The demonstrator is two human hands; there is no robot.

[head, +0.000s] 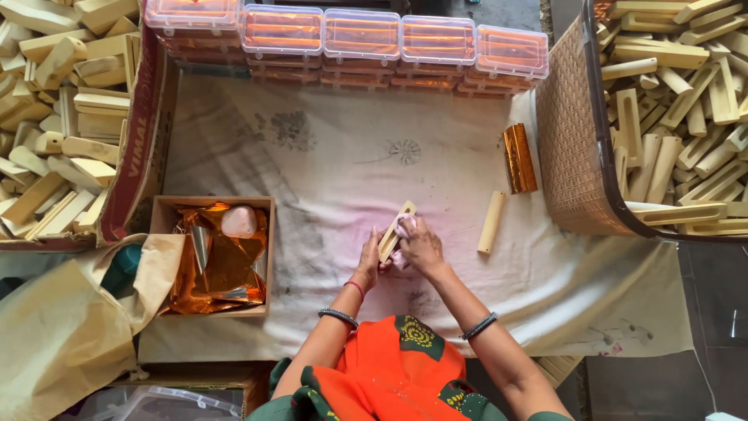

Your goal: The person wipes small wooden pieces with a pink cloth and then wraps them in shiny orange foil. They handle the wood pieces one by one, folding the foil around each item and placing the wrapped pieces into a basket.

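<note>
From the head view we see our left hand (368,261) gripping the lower end of a slotted wooden block (396,229), fingers closed on it, at the middle of the white cloth (327,156). Our right hand (419,243) presses a pink rag (404,228) against the block, fingers curled over it. A plain stick (491,222) lies just right, a foil-wrapped piece (520,158) beyond it, and a foil box (214,256) sits left.

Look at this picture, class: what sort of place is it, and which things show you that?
Probably a small handicraft or packing workshop, worked on the floor. Heaps of alike wooden pieces fill a basket, stacked clear plastic boxes line the cloth, and both hands, left hand and right hand, hold one wooden piece.
</note>
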